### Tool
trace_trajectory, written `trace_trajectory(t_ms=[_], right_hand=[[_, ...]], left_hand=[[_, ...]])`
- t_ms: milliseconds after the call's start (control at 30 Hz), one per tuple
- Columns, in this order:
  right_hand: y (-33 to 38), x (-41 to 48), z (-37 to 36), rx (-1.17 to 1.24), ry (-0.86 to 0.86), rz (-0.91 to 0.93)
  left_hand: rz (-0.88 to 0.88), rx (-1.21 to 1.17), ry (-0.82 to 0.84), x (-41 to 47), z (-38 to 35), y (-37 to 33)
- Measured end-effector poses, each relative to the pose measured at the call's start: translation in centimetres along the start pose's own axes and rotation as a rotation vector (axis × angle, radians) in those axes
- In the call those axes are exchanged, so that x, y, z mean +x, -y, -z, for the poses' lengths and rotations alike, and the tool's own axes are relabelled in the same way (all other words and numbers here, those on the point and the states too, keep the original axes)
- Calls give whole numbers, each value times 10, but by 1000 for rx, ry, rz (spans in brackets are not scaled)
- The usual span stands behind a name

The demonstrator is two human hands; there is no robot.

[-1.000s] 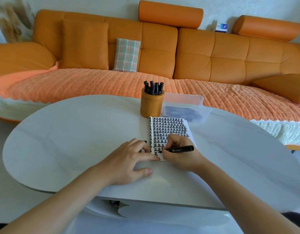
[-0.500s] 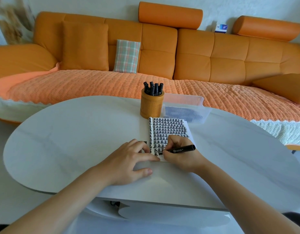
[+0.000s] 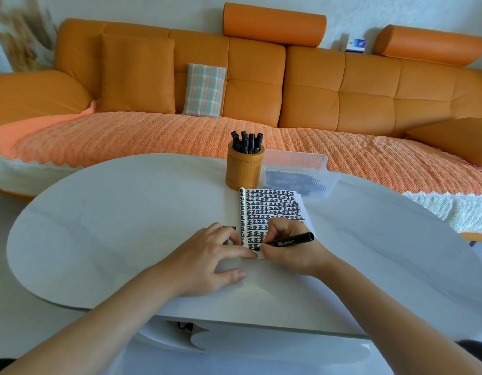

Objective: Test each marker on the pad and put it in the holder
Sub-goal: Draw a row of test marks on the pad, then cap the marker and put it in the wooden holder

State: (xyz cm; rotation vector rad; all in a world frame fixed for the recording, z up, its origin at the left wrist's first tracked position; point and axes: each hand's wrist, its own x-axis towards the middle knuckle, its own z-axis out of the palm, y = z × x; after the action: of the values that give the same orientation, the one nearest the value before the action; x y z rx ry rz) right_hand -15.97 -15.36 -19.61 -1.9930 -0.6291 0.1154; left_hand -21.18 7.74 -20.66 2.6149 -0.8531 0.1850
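Observation:
A white pad [image 3: 272, 207] covered in rows of black marks lies on the table in front of me. My right hand [image 3: 288, 247] grips a black marker [image 3: 291, 241] with its tip on the pad's lower rows. My left hand [image 3: 207, 255] lies flat beside the pad's left edge, fingertips pressing on it; a small dark object peeks out by its fingers, too hidden to name. Behind the pad stands a round wooden holder [image 3: 244, 169] with several black markers [image 3: 247, 143] upright in it.
A clear plastic box [image 3: 299, 177] holding dark markers sits right of the holder. The white oval table [image 3: 112, 220] ends close to my body. An orange sofa [image 3: 315, 90] with cushions runs behind the table.
The marker in my right hand has shifted slightly along the pad's lower rows. My left hand has stayed put.

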Motion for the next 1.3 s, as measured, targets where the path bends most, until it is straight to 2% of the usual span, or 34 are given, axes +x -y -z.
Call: trace_trajectory(t_ms=[167,333,433,533,600,667,900,1000,1133,1300], right_hand=[[4,0,2,57,16,-45],[10,2,10,312,-88,-148],[13,7,15,323,-129,-167],[18,15,22,316,-184,-150],[20,22,29,296,-207,-152],[20,28,36,246,-175,-167],[22,34,54,303,-31,-188],[19,33,58,65,-19,-142],[13,35,57,-314,-5,-76],[17,35,47,-439,-59,-48]], left_hand=[[-19,4,-2,0,0,1],[-31,27,29,3,4,4],[-19,-4,45,6,10,6],[38,-102,-87,12,16,10],[73,-69,-230,18,17,16],[125,-30,-301,25,17,21],[276,85,-153,39,6,35],[259,101,-160,44,5,36],[231,30,-279,47,8,30],[217,-93,-374,50,13,21]])
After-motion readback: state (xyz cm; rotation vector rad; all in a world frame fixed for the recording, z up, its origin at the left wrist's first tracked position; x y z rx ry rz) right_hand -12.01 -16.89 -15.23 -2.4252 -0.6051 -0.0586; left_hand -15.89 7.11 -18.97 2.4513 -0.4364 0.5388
